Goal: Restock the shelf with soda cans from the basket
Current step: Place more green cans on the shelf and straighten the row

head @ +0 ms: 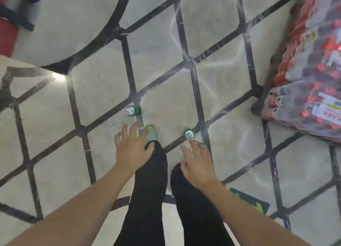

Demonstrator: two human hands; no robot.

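Green soda cans, 2 in all, are seen from the head view on the pale tiled floor (103, 90): a lying can (132, 110) just beyond the green shoe (152, 135), an upright can (189, 134) to its right. Both the left hand (132, 148) and right hand (198, 162) are held empty, fingers spread. Wrapped bottle packs (310, 76) are stacked far right of the shoe.

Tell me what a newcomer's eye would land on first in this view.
Two bare arms reach down, the left hand and right hand spread open and holding nothing above black-trousered legs. Just beyond the fingertips, two green soda cans stand on the tiled floor: the left can ahead of the left hand, the right can just past the right hand. At the right edge lie shrink-wrapped packs of red-capped bottles.
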